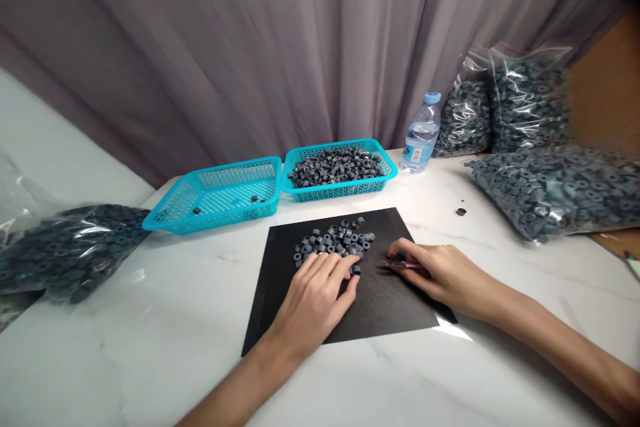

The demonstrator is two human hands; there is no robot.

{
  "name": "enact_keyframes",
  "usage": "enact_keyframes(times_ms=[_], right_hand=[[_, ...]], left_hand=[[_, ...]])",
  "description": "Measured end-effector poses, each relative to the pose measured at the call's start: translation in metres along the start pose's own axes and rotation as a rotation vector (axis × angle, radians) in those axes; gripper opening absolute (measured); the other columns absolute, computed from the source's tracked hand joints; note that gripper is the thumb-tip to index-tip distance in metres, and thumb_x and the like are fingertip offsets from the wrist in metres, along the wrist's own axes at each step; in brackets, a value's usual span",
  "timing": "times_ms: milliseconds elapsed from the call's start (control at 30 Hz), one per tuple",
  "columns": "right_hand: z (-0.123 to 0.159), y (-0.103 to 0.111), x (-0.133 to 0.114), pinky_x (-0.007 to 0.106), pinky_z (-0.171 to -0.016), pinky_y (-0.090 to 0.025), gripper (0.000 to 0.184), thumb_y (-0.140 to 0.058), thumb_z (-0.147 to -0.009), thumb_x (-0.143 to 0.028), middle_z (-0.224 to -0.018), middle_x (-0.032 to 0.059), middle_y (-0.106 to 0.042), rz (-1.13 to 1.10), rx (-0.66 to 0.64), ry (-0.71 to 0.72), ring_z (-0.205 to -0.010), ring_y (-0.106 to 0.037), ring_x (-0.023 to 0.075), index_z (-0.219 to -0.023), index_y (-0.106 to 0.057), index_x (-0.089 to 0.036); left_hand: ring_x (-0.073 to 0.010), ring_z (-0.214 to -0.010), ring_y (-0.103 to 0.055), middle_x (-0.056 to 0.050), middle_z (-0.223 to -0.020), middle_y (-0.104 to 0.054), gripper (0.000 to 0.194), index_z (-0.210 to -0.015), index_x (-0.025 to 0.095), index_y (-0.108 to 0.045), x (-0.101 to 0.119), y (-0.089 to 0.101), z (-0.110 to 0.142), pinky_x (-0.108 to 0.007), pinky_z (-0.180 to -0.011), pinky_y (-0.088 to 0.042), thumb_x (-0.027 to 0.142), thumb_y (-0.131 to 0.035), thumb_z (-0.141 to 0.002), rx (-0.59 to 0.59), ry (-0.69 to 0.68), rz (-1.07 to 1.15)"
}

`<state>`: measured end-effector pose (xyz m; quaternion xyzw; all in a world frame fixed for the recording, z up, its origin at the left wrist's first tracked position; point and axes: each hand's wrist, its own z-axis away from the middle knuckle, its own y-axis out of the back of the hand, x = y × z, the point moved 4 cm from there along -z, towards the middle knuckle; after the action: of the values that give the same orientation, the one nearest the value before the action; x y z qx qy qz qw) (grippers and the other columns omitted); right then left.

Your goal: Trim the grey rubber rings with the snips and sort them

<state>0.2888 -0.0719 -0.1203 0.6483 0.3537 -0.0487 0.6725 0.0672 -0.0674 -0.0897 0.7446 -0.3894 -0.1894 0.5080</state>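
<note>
Head view: small rings (pixel 342 238) are heaped on a black mat (pixel 387 310), perhaps for easy reach; the left hand (pixel 315 291) is laid there, fingers bent, grip unclear; a thin tool (pixel 403 265) is pinched by the right hand (pixel 443 271), seemingly for control

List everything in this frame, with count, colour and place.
Curtain: one, purplish grey, back.
Wall or screen: one, pale, left.
Panel: one, brown, right.
Table: one, white, foreground.
Bags: at least four, clear, one left, three right.
Bottle: one, clear with blue cap, beside right-hand bags.
Baskets: two, turquoise, side by side before the curtain.
Mat: one, black, before the baskets.
Pieces: too many to count, dark grey, in bags and baskets, on the mat, one on the table.
Tool: one, kind and colour unclear, over the mat.
Small item: one, kind unclear, right edge.
Left hand: one, bare, on the pieces.
Right hand: one, bare, holding the tool.
</note>
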Motion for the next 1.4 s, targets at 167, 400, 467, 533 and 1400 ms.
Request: enact_keyframes(times_ms=[167, 400, 467, 533, 1400], right_hand=[[0.001, 0.000, 0.000, 0.030, -0.067, -0.045, 0.017, -0.044, -0.105, -0.029, -0.092, 0.0027, -0.070, 0.023, 0.005, 0.005, -0.074, -0.068, 0.0191, -0.119, -0.051, -0.024], [0.000, 0.002, -0.002, 0.031, -0.068, -0.045, 0.022, -0.043, -0.106, -0.031, -0.096, 0.0034, -0.072, 0.019, 0.024, 0.012, -0.078, -0.069, 0.0205, -0.126, -0.046, -0.024], [0.000, 0.002, -0.001, 0.030, -0.066, -0.043, 0.024, -0.042, -0.106, -0.033, -0.094, 0.0030, -0.072, 0.019, 0.039, 0.013, -0.074, -0.068, 0.0201, -0.128, -0.045, -0.024], [0.000, 0.002, -0.001, 0.030, -0.063, -0.041, 0.025, -0.042, -0.106, -0.035, -0.091, 0.0027, -0.072, 0.029, 0.043, 0.012, -0.070, -0.066, 0.0197, -0.129, -0.045, -0.024], [0.000, 0.002, 0.002, 0.032, -0.069, -0.049, 0.022, -0.043, -0.105, -0.034, -0.100, 0.0034, -0.073, 0.043, 0.013, 0.011, -0.081, -0.071, 0.0208, -0.123, -0.050, -0.025]], left_hand=[[-0.0197, -0.085, -0.067, -0.004, -0.093, -0.069, 0.013, -0.105, 0.019, -0.066, -0.003, 0.000, -0.003, -0.037, -0.082, -0.053, 0.015, -0.055, -0.099, 0.056, 0.056, 0.103], [-0.0177, -0.083, -0.066, -0.003, -0.089, -0.069, 0.012, -0.097, 0.018, -0.059, 0.008, 0.016, 0.002, -0.032, -0.077, -0.054, 0.007, -0.056, -0.094, 0.211, -0.040, 0.179], [-0.0164, -0.084, -0.067, -0.004, -0.093, -0.070, 0.014, -0.100, 0.018, -0.057, 0.015, 0.017, 0.005, -0.029, -0.076, -0.055, 0.006, -0.054, -0.094, 0.184, -0.020, 0.313], [-0.0138, -0.079, -0.069, -0.003, -0.094, -0.070, 0.011, -0.103, 0.020, -0.057, 0.017, 0.011, 0.007, -0.025, -0.072, -0.057, 0.012, -0.052, -0.097, 0.058, 0.142, 0.561], [-0.0206, -0.102, -0.074, -0.008, -0.105, -0.076, 0.020, -0.111, 0.016, -0.065, -0.005, -0.020, 0.005, -0.032, -0.099, -0.054, 0.030, -0.064, -0.096, -0.271, 0.622, 1.261]])
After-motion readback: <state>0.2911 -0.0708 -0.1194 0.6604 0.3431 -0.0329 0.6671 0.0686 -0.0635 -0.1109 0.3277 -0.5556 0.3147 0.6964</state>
